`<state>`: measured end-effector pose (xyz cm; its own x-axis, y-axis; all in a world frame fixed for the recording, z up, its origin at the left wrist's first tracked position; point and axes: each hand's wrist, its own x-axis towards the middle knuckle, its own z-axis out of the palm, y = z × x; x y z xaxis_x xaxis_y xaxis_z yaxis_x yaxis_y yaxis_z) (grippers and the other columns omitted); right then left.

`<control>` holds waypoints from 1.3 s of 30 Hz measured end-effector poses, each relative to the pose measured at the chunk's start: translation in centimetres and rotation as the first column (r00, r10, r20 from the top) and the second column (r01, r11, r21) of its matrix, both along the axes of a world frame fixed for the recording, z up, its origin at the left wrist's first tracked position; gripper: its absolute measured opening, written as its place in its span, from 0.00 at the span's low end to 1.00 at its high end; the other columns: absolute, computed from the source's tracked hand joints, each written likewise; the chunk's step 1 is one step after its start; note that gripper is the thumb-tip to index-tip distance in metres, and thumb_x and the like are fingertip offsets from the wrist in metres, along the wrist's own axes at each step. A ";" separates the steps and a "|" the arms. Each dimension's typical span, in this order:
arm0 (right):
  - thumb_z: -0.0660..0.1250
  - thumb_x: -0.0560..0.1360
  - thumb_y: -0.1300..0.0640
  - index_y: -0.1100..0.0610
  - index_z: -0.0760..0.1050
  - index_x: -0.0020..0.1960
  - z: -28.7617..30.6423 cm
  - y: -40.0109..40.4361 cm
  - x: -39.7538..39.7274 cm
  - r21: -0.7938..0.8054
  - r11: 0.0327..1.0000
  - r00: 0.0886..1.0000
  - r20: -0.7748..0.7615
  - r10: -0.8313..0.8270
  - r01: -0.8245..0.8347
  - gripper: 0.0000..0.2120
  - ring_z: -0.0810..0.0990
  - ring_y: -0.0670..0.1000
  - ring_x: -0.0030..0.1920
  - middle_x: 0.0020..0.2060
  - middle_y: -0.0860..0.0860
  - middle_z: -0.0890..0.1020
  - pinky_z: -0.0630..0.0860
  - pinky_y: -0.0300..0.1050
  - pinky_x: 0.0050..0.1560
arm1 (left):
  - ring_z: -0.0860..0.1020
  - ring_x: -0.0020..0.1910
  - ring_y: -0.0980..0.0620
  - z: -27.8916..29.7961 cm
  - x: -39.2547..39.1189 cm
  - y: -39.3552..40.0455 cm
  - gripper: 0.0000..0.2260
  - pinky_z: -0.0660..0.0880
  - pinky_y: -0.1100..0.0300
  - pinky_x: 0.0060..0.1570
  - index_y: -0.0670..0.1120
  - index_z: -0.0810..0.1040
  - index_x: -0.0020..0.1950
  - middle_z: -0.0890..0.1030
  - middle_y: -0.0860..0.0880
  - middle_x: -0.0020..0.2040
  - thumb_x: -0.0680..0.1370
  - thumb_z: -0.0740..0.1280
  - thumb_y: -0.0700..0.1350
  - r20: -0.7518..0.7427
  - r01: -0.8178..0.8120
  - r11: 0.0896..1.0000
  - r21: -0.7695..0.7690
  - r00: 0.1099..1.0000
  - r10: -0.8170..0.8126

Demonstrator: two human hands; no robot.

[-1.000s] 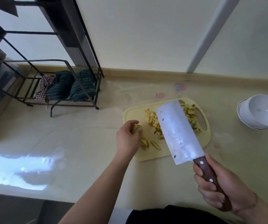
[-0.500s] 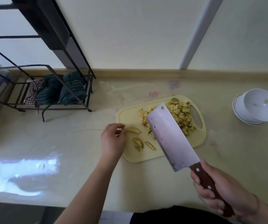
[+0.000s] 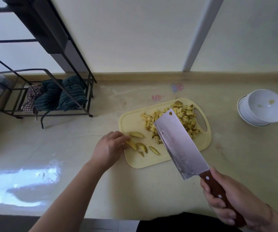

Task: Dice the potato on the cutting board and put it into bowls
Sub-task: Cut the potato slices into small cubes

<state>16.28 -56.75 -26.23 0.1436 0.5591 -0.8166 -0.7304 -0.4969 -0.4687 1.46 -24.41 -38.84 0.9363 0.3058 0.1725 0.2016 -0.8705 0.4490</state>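
My right hand (image 3: 232, 203), in the lower right of the frame, has its grip closed around the wooden handle of a cleaver (image 3: 181, 144), fingers wrapped over it. The broad blade slants up toward the centre of the frame and hangs above the cutting board (image 3: 135, 161), covering part of it from my view; I cannot tell whether it touches anything below.

My left hand (image 3: 108, 148) reaches in from the lower left, and its fingertips pinch a potato wedge (image 3: 131, 144) at the board's left edge. Just beside it lie a few more potato wedges (image 3: 141, 146), skin still on their edges, spread over the left half of the board. The diced potato (image 3: 186, 119) sits in a loose heap on the board's upper right part, next to the handle cut-out.

The pale yellow board lies on the tabletop (image 3: 168, 195) near the centre of the frame. Well apart from it, at the right edge, stands a stack of white bowls (image 3: 263, 108), the top one tilted, with a couple of small yellow bits inside. In the upper left stands a black wire rack (image 3: 54, 91) holding bundled striped and checked cloths (image 3: 63, 96). A bright patch of reflected light lies on the tabletop in the lower left.
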 end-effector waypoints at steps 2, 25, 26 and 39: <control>0.66 0.61 0.30 0.57 0.70 0.36 0.0 0.0 -0.1 0.001 1.000 1.000 0.005 -0.007 0.007 0.29 0.56 0.44 0.19 0.27 0.56 0.59 0.63 0.35 0.20 | 0.79 0.36 0.41 0.0 0.4 0.2 0.11 0.79 0.51 0.34 0.43 0.86 0.50 0.83 0.46 0.42 0.75 0.70 0.49 0.025 -0.010 1.000 0.023 1.000 0.010; 0.60 0.72 0.28 0.59 0.68 0.40 0.0 0.8 -0.9 -0.055 0.998 0.999 0.032 0.031 -0.029 0.31 0.56 0.45 0.19 0.27 0.56 0.59 0.62 0.36 0.20 | 0.75 0.44 0.47 1.6 3.9 0.8 0.11 0.77 0.51 0.46 0.44 0.80 0.52 0.78 0.47 0.49 0.74 0.75 0.47 -0.243 0.230 0.973 -0.024 0.942 -0.229; 0.63 0.69 0.27 0.58 0.69 0.38 0.0 0.9 -0.9 -0.047 0.998 0.998 0.038 0.041 -0.039 0.32 0.57 0.45 0.19 0.27 0.56 0.59 0.62 0.36 0.20 | 0.74 0.44 0.47 1.8 3.9 0.9 0.11 0.76 0.53 0.45 0.44 0.79 0.51 0.77 0.47 0.48 0.74 0.75 0.47 -0.271 0.234 0.972 -0.024 0.934 -0.232; 0.65 0.63 0.28 0.58 0.70 0.38 0.1 1.3 -1.2 -0.043 0.997 0.996 0.050 0.069 -0.067 0.30 0.57 0.45 0.19 0.27 0.56 0.60 0.63 0.36 0.20 | 0.75 0.34 0.39 1.4 3.1 -1.5 0.13 0.66 0.55 0.32 0.38 0.76 0.49 0.75 0.42 0.40 0.72 0.75 0.44 -0.236 0.036 0.999 0.023 0.971 -0.029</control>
<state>15.04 -55.42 -26.18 0.1490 0.5351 -0.8315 -0.6700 -0.5639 -0.4829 4.58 -25.95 -37.43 0.9610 0.2727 -0.0469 0.2704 -0.8893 0.3688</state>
